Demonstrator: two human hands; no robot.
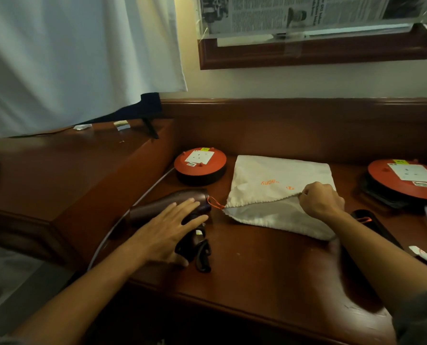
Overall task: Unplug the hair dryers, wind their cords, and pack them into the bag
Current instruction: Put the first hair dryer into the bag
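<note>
Polished, glossy wood is being shown on the desk (257,265). Bag (269,185) is being seen as matt cream cloth, creased. Dark glossy plastic is being presented by the hair dryer (162,202); smooth red plastic by the cable reel (200,160).

Orange print on the bag (269,175) (upside down) is unreadable.

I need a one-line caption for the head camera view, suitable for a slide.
Right hand pinches open the cloth bag while left hand rests on the hair dryer.
</note>
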